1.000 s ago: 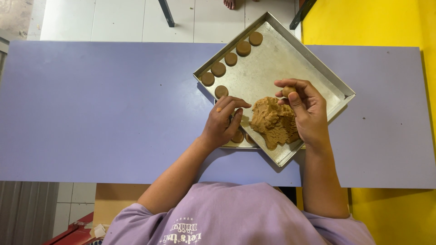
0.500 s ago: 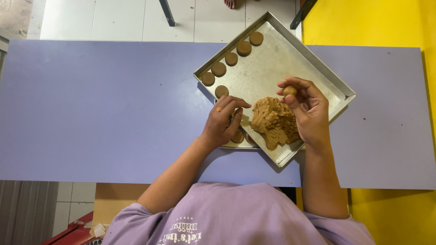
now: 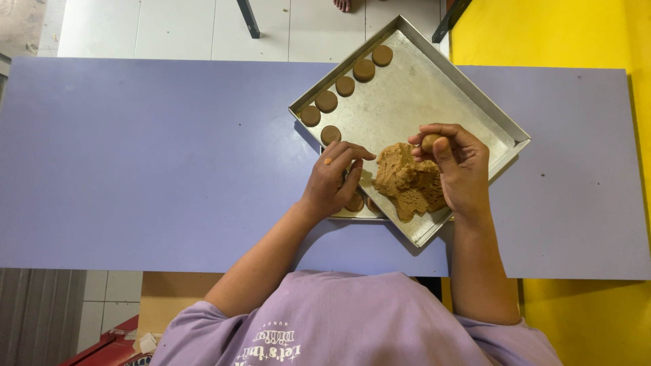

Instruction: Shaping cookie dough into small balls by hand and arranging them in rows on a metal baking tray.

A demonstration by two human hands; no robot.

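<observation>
The right hand [image 3: 456, 166] is curled shut around a small dough ball [image 3: 430, 142], pinched between thumb and fingertips and held up just above the tray — looks to me like it's raised clear so the ball can be turned round without squashing into anything. The left hand [image 3: 333, 180] rests half-closed on the near-left edge of the metal tray [image 3: 434, 88], fingers bent down onto a flattened piece there; I'd guess it's pressing or steadying it, but I can't tell if it actually grips anything.

The big dough lump [image 3: 409, 183] sits in the tray's near corner, right between both hands (handy for pinching bits off). It's tan-brown, rough and crumbly on top, with a ridged, torn-looking edge.

The finished discs [image 3: 345, 85] are lined up along the far-left rim, one more starting a second row — round, smooth, darker brown, spaced slightly apart. The tray sits cornerwise on the lilac table [image 3: 156, 156].
</observation>
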